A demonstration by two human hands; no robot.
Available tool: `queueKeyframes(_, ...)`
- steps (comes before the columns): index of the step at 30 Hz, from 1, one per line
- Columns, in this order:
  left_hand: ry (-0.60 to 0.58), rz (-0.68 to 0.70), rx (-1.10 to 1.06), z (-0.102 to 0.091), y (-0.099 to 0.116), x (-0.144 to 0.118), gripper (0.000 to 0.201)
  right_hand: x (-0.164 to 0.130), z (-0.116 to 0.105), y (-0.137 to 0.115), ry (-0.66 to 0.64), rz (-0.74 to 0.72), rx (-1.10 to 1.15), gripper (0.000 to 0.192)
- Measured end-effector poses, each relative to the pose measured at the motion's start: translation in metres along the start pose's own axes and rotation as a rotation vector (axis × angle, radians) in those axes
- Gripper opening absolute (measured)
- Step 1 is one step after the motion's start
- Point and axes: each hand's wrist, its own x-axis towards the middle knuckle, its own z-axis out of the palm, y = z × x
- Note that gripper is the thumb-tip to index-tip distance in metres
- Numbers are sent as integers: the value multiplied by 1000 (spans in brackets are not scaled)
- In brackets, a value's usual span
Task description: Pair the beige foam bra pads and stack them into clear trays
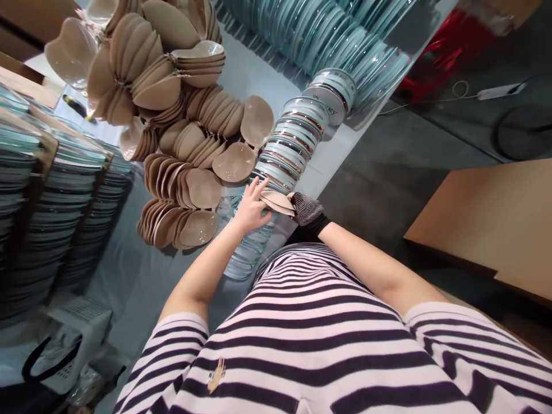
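Observation:
Beige, shell-shaped bra cups [278, 202] lie between my two hands, with their pale edges showing. My right hand [307, 208], in a dark knitted glove, is closed on their right end. My left hand [252, 208] is bare, with its fingers spread at the cups' left tip; whether it presses on them is hard to see. Just beyond my hands a row of clear round plastic cases [287, 146] lies along the table, some with beige inside. More clear cases [244, 259] are partly hidden below my left hand.
Bundles of beige bra cups [172, 126] cover the table's left side. Stacked clear discs [310, 34] fill the far end. Further stacks [64, 190] stand at left, above a white basket [77, 328]. A cardboard box [487, 218] and a power strip [500, 91] are at right.

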Motion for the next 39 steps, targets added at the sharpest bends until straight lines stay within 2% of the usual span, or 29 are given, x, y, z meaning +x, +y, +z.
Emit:
queueKeyframes(3,-18,35,20,3,5,1,10,0,-3,2,-57,54,-97,44)
queueKeyframes(9,-11,33,37,3,10,5,13,24,3,-11,-117,178,-211,41)
queueKeyframes(15,95,-29,56,6,0,7,14,5,-9,-13,-173,45,-270,55)
queueKeyframes(18,86,0,49,8,-3,8,13,4,-19,-20,-207,41,-299,62)
queueKeyframes(22,78,6,61,3,-5,2,13,11,-37,-26,-253,-4,-343,58)
queueKeyframes(25,138,-101,89,1,-4,-6,23,13,-45,-29,-308,29,-377,54)
queueKeyframes(28,177,-176,68,5,0,-11,30,17,-40,-35,-292,77,-372,49)
queueKeyframes(33,165,-91,5,12,6,-9,31,33,-24,-33,-270,56,-335,46)
queueKeyframes(36,180,-105,7,11,5,-8,30,33,-26,-22,-268,-7,-339,46)
queueKeyframes(39,210,-99,8,10,2,-8,29,23,-32,-15,-245,0,-360,49)
